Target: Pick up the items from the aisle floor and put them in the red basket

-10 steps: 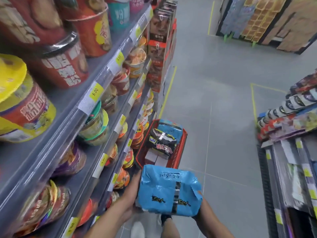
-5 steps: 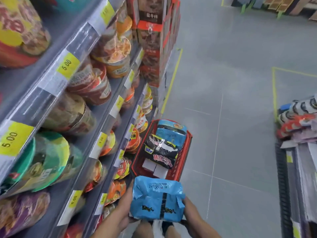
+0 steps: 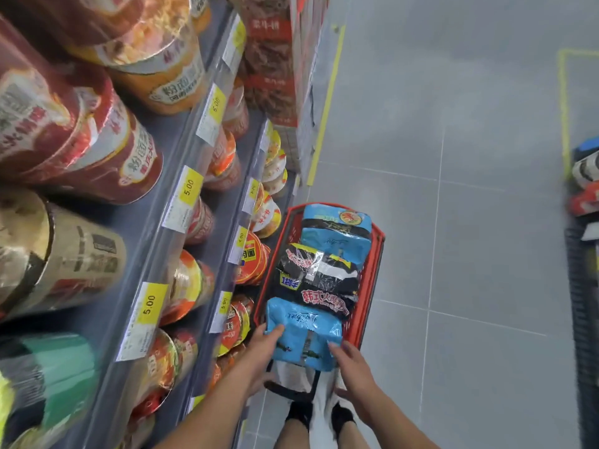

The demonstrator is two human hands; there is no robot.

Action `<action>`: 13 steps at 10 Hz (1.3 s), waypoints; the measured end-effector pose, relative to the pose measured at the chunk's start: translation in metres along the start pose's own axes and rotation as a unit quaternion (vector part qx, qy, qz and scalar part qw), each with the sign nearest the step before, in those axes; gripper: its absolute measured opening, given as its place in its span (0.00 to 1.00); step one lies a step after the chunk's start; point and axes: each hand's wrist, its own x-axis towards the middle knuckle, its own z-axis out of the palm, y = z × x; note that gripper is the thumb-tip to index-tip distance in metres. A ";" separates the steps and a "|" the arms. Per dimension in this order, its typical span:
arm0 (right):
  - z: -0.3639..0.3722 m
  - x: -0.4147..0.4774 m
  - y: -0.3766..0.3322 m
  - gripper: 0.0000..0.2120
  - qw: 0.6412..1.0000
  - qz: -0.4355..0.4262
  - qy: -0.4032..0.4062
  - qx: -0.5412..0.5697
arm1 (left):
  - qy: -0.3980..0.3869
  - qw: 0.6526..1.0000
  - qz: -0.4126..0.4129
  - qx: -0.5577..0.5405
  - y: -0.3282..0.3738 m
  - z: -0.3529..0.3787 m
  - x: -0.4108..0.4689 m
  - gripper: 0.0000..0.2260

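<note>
Over grey tiles (image 3: 486,222), left hand (image 3: 262,351) and right hand (image 3: 351,367) clasp crinkly blue packet (image 3: 304,332).

Packets (image 3: 319,280) in basket (image 3: 376,254), right of shelves (image 3: 171,134)

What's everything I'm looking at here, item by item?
basket: one, red, on the floor beside the shelving
far blue pack: one, blue, basket's far end
black pack: one, black, basket's middle
near blue pack: one, blue, at basket's near end
cup noodles: many, mostly red and orange, on the shelving
price tags: several, yellow, shelf edges
boxes: a stack, brown-red, far end of shelving
yellow tape: lines on the grey floor
packets: several, mixed colours, far right
left hand: holds near blue pack's left edge
right hand: holds its right edge
</note>
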 end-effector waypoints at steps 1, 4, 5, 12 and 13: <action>-0.003 0.020 0.003 0.32 0.998 -0.019 0.021 -0.064 | 0.053 0.997 0.042 0.023 0.006 0.002 0.013 0.25; 0.004 0.046 0.008 0.16 0.995 -0.094 0.012 0.010 | -0.002 0.994 0.024 -0.103 0.001 0.012 0.043 0.17; -0.003 0.043 0.011 0.16 0.992 -0.125 0.013 0.003 | -0.007 0.992 0.043 -0.116 0.002 0.013 0.042 0.18; -0.050 -0.010 -0.059 0.46 0.814 -0.279 0.048 -0.507 | 0.093 0.906 0.205 0.358 0.028 0.019 -0.028 0.39; -0.050 -0.030 -0.074 0.49 0.759 -0.301 0.052 -0.575 | 0.117 0.837 0.262 0.465 0.031 0.021 -0.051 0.41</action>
